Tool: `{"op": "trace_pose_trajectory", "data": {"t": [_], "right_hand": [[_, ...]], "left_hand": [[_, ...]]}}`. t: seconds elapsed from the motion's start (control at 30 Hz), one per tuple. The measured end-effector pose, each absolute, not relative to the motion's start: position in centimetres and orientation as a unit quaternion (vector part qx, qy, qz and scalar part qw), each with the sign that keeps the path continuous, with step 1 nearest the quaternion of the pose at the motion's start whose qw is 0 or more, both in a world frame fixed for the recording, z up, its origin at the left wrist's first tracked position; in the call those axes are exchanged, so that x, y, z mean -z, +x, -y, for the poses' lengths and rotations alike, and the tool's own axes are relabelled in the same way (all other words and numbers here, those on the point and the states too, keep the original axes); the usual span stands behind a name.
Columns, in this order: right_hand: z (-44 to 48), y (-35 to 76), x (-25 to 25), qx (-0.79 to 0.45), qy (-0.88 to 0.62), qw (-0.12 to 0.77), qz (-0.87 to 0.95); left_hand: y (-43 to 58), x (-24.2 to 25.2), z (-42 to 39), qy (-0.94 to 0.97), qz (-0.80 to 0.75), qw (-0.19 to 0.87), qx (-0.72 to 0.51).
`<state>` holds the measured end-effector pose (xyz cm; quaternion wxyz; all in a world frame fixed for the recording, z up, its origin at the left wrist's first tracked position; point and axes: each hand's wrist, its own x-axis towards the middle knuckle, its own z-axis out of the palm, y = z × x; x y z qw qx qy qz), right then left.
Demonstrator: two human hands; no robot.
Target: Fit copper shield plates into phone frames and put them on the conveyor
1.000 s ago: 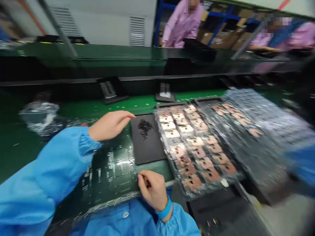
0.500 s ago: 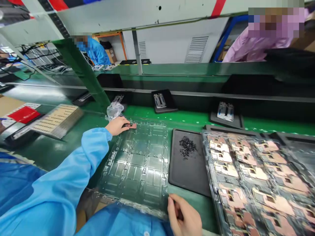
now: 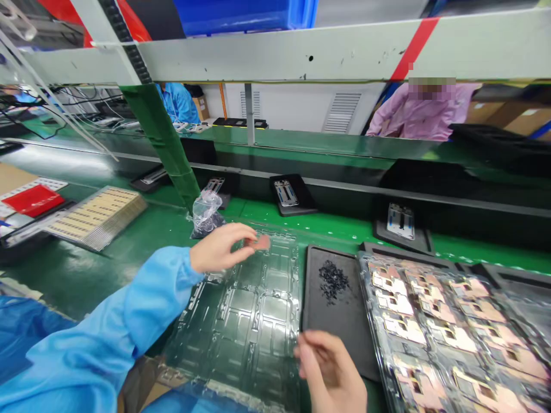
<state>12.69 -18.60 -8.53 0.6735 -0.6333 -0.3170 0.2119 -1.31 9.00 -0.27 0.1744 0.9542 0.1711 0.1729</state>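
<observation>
The left hand [image 3: 219, 248] is pinching a small copper-pink piece [image 3: 261, 242] at its fingertips, just over a clear plastic tray [image 3: 232, 338]. The right hand [image 3: 330, 367] hovers, curled, beside a black mat [image 3: 331, 338], a blur — whether it grips anything, I cannot tell.

Green conveyor [image 3: 310, 225], louvred white cabinet [image 3: 293, 106] behind

Left hand [image 3: 219, 248] hovers above the clear blister tray [image 3: 241, 327], with passage across it; a plastic bag [image 3: 206, 213] lies near the tray's far edge, beside the green post [image 3: 161, 137]. Right hand [image 3: 331, 370] lies just beside the black mat [image 3: 331, 338]; the black pieces [image 3: 333, 281] and the covered parts tray [image 3: 434, 338] stand in the way rightward.
</observation>
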Motion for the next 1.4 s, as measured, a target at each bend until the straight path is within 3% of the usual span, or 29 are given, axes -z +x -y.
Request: {"op": "trace_pose_trajectory", "data": {"t": [0.07,0.17,0.37,0.47,0.57,0.77,1.0,1.4], "right_hand": [[16.3,13.2,7.9,-0.294,-0.563,0.719,0.284],[14.0,13.7,8.0,-0.293,-0.480,0.796,0.223],[14.1,14.7,9.8,-0.249,-0.452,0.848,0.117],[14.6,15.7,10.1,-0.239,-0.432,0.866,0.080],[14.9,16.2,10.3,-0.224,-0.436,0.868,0.081],[15.7,16.0,12.0,-0.236,-0.445,0.857,0.109],[15.6,14.7,11.3,-0.285,-0.409,0.862,0.092],[16.1,15.2,11.7,-0.307,-0.394,0.863,0.071]], "left_hand": [[0.7,-1.0,-5.2,0.954,-0.107,0.214,-0.180],[3.5,-1.5,-0.7,0.952,-0.036,0.248,-0.177],[6.1,-0.4,2.4,0.970,-0.009,0.162,-0.183],[7.7,-0.7,-0.2,0.974,-0.015,0.185,-0.131],[11.7,0.0,-6.0,0.966,-0.150,0.171,-0.119],[20.2,5.6,-14.2,0.936,-0.322,0.110,-0.095],[20.7,9.5,-16.6,0.951,-0.297,0.071,-0.039],[19.1,8.6,-15.9,0.983,-0.167,0.071,-0.013]]}}
